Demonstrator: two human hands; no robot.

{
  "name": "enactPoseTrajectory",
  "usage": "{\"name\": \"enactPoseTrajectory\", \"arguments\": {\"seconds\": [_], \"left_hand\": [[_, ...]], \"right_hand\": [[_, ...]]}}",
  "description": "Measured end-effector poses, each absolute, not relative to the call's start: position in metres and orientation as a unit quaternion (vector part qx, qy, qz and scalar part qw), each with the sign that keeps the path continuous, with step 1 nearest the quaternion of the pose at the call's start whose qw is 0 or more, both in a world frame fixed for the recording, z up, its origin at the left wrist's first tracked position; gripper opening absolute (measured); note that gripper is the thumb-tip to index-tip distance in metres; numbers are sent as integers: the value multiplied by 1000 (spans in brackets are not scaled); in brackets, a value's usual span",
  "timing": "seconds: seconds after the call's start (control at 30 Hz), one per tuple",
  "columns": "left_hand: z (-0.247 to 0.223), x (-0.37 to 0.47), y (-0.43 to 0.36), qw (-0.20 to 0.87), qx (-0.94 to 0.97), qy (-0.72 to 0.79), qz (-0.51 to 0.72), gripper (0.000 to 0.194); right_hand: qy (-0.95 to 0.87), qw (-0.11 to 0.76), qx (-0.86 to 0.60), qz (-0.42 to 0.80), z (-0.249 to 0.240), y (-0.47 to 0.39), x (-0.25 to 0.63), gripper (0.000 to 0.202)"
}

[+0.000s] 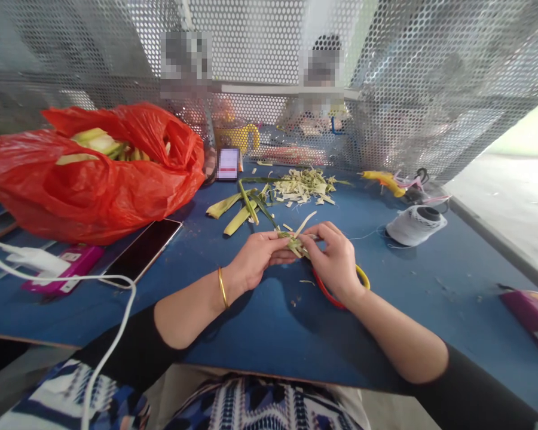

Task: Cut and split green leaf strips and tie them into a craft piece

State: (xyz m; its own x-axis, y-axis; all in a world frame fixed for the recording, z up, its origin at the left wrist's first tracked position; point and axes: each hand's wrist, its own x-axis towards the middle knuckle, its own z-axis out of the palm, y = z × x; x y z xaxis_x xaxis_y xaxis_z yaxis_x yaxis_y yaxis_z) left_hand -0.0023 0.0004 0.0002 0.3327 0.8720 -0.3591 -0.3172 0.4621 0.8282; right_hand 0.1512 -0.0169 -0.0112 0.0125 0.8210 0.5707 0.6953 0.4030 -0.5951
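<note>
At the left of the blue surface (pixel 251 340), a red plastic bag (pixel 152 191) stands open with pale green plant pieces (pixel 96 141) in it. Nearer lie a purple power strip (pixel 65 278) with a white plug in it and a dark phone (pixel 143 251), face up, just right of the strip; a white cable (pixel 128 310) runs across at the near left. Right of the bag, a lit phone (pixel 228 164) leans upright on the far side, with long green leaf strips (pixel 237 220) nearer. The left hand (pixel 262 257), with a gold bracelet on its wrist, has its grip closed on a small bundle of pale green strips (pixel 296 243) near the middle. A pile of cut pieces (pixel 307 186) lies beyond it. The right hand (pixel 334 260) pinches the same bundle from the right, thumb against fingers, its wrist above a red and yellow loop (pixel 329 294). Farther right are a yellow item (pixel 388 181) and a spool of white thread (pixel 415 227), tipped over, with a second purple power strip (pixel 531 313) at the near right edge
</note>
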Motion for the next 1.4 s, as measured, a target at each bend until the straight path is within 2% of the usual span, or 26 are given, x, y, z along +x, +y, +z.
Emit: {"name": "enactPoseTrajectory", "arguments": {"seconds": [0.13,0.33,0.43,0.63,0.77,0.87,1.1,1.23,1.4], "left_hand": [[1,-2,-1,742,342,428,387,2],[2,-2,2,700,337,473,416,5],[2,-3,7,685,316,485,443,5],[3,-6,12,668,289,497,472,8],[0,-7,13,664,312,484,477,9],[-2,-8,13,664,339,485,457,5],[-1,-9,8,647,481,445,390,7],[0,-8,5,636,556,413,339,13],[0,-7,3,675,533,395,324,10]], "right_hand": [[-631,420,-609,235,-9,-13,149,20],[-615,425,-593,299,-9,-16,147,15],[-665,407,-576,245,-9,-19,150,20],[-835,315,-450,40,-5,-24,158,45],[-887,270,-362,-94,-4,-21,160,35],[-895,267,-319,-161,-4,-19,162,31],[-844,351,-384,-132,-2,-16,163,23],[-830,322,-431,-145,-8,-12,162,26],[-788,293,-525,-131,-13,-12,161,26]]}}
